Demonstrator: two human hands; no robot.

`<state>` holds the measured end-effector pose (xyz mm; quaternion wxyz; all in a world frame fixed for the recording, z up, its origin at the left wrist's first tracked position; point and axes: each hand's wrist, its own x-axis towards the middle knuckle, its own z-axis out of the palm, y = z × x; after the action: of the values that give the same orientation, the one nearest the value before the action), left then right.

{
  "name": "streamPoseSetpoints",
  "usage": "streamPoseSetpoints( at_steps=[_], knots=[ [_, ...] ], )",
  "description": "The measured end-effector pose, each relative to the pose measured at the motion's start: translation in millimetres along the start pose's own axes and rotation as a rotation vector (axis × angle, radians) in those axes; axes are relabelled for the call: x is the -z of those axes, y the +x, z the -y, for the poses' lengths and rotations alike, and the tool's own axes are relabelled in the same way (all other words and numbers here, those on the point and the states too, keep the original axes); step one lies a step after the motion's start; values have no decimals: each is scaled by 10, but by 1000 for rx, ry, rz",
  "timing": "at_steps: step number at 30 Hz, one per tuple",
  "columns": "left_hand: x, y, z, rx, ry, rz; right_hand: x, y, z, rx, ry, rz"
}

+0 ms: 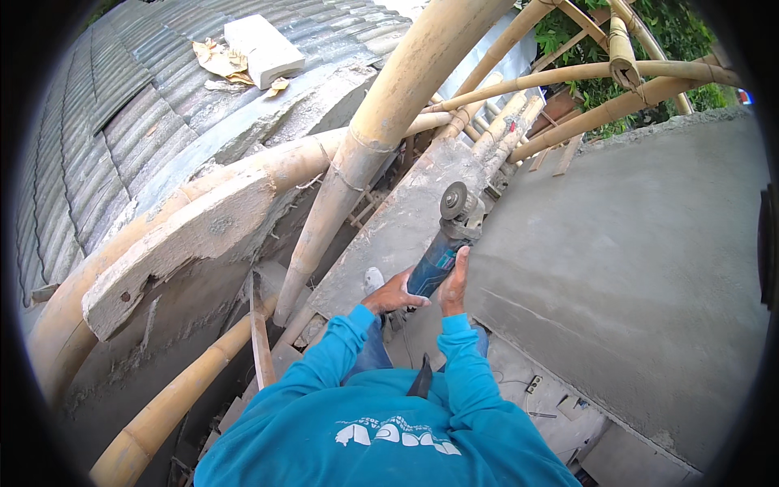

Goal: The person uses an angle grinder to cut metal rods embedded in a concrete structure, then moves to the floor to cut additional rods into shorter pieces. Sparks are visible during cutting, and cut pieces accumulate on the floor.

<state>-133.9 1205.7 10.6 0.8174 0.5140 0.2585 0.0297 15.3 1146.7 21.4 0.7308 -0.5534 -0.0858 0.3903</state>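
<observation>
A blue angle grinder (435, 261) is held out in front of me in both hands, tilted with its head up and to the right. Its round disc (457, 200) shows at the far end beside the metal gear head. My left hand (395, 294) wraps the lower left of the grinder's body, thumb lying across it. My right hand (455, 286) closes on the body's right side, with the thumb pointing up along it. The rear end of the tool is partly hidden between the hands. Both sleeves are teal.
A thick bamboo pole (357, 154) rises diagonally at my left, with more bamboo poles (617, 81) at the far right. A dusty plank (381, 227) lies beneath the grinder. A grey plastered wall (625, 243) stands right; corrugated roofing (105, 122) spreads left, bearing a white block (261, 50). A power outlet (533, 384) lies low right.
</observation>
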Motion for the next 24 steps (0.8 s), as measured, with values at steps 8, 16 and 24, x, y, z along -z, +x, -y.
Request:
streamPoseSetpoints(
  at_steps=[8, 16, 24],
  knots=[
    [-73, 516, -369, -125, 109, 40, -110, 427, 466, 187, -102, -107],
    [-378, 1388, -296, -214, 259, -90, 83, 976, 968, 206, -151, -73],
    [-425, 1747, -36, -156, 73, -35, 588, 1210, 599, 52, -40, -50]
  ],
)
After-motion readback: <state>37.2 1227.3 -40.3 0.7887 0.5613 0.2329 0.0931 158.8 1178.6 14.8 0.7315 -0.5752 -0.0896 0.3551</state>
